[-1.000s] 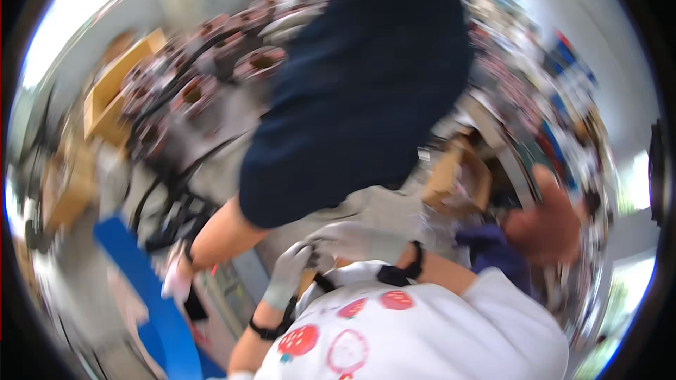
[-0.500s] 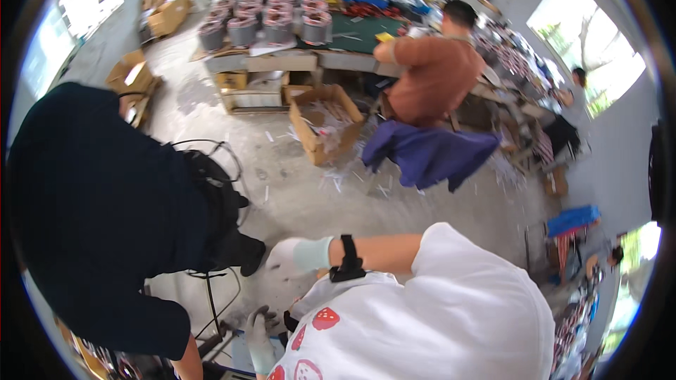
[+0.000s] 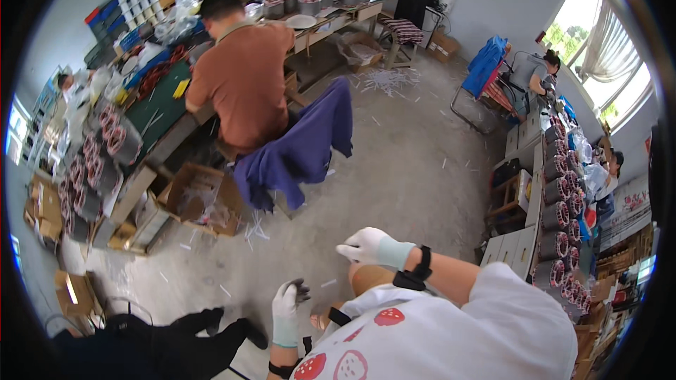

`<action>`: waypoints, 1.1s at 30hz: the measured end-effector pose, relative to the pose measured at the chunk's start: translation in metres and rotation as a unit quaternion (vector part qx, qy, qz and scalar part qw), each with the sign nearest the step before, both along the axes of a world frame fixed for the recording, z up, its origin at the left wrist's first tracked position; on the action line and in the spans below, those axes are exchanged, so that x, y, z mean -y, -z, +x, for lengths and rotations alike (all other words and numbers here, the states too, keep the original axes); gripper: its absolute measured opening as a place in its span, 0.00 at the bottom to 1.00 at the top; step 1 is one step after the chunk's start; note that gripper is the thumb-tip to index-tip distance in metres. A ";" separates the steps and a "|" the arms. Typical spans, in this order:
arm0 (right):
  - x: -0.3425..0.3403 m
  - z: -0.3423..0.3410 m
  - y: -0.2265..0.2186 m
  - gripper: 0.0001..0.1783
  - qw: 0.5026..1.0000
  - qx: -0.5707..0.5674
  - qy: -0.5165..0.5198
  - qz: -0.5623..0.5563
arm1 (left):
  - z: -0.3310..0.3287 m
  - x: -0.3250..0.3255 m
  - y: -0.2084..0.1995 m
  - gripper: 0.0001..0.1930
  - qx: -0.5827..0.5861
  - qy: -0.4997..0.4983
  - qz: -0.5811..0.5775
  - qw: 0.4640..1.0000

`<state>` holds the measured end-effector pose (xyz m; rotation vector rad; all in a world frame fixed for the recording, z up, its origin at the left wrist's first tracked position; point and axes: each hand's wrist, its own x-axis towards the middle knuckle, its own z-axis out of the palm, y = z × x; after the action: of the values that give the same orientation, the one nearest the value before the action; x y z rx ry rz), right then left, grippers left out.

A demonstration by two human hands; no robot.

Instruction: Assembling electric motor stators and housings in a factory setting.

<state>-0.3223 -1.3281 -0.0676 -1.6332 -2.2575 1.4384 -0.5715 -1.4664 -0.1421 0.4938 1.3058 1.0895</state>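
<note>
Both my hands wear white gloves and hang in front of my body, holding nothing that I can see. My left hand (image 3: 289, 304) is at the lower middle, its dark-tipped fingers loosely bent and apart from the thumb. Farther to the right, my right hand (image 3: 367, 246) points leftward over the concrete floor (image 3: 394, 176), fingers loosely stretched. Black straps circle my wrists, one bearing a small black block (image 3: 412, 280). Neither hand touches any workpiece. Nearest to them is the floor, with scattered white paper strips (image 3: 329, 283).
A person in a brown shirt (image 3: 243, 84) sits at a green-topped bench (image 3: 160, 109), a purple jacket (image 3: 299, 148) behind them. A carton of scraps (image 3: 204, 197) stands alongside. Motor stators (image 3: 556, 214) line the right bench. Another person's dark-clad legs (image 3: 190, 341) are at lower left.
My view has swung to the right, so the brown-shirted person now appears farther left and the right bench shows. The dark-clothed person has shifted to the lower left. Both hands remain without any object.
</note>
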 end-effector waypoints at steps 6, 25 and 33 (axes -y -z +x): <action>-0.116 0.157 0.031 0.27 0.989 0.000 0.149 -0.021 | 0.150 -0.208 0.014 0.15 0.010 0.178 -0.003 0.984; -0.566 0.530 0.037 0.24 0.912 -0.010 0.410 -0.007 | 0.542 -0.867 0.016 0.14 0.051 0.467 -0.007 0.883; -0.821 0.656 0.059 0.26 0.955 0.014 0.295 0.031 | 0.657 -1.105 0.072 0.19 0.002 0.442 -0.037 0.896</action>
<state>0.3337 -0.5068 -0.1269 -2.0632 -1.5787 1.1746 0.0854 -0.3616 -0.2145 0.9074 0.9320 0.2724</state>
